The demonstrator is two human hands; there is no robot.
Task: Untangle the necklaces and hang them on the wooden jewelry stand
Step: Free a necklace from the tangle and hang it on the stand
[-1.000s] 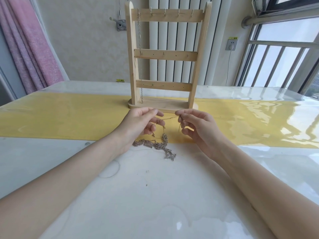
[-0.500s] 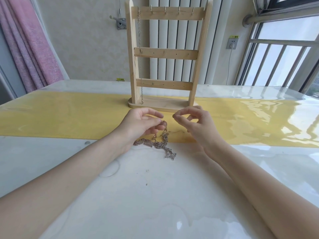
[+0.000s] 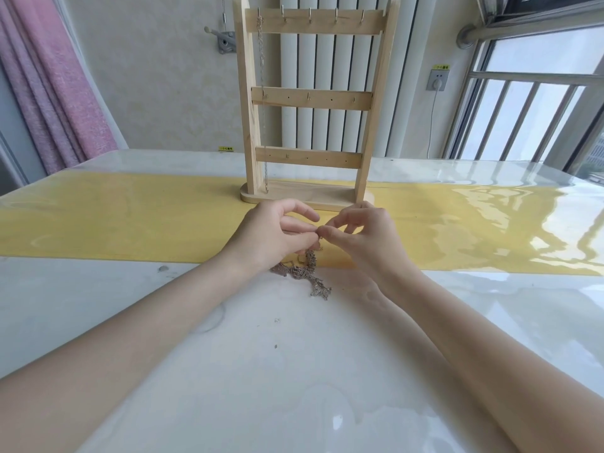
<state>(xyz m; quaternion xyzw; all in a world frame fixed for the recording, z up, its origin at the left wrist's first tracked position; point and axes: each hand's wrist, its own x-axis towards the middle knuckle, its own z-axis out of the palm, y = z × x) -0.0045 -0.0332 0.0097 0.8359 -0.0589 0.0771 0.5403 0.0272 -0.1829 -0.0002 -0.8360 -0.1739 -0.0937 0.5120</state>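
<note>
Chains (image 3: 305, 273) in a tangled clump sit on the white table (image 3: 228, 371), at the edge of the yellow runner (image 3: 130, 223), just in front of the wooden jewelry stand (image 3: 313, 103). Top of the clump is lifted; tail trails on the table toward me.

Left hand (image 3: 274, 233) and right hand (image 3: 362, 240) meet fingertip to fingertip above it. Both pinch narrow on a fine strand.

Handling, my read: light, limp, zero stiffness, slippery links. Thin enough to kink or snap if yanked. Best hold is a free end or clasp, fingertips only, close to the knot, teasing loops loose rather than pulling.

One chain (image 3: 262, 103) already hangs from the top-left hook, down past the lower rails.

Hard to see: the pinched strand itself, any clasp, how many necklaces are in the clump. Left palm hides part of it.
</note>
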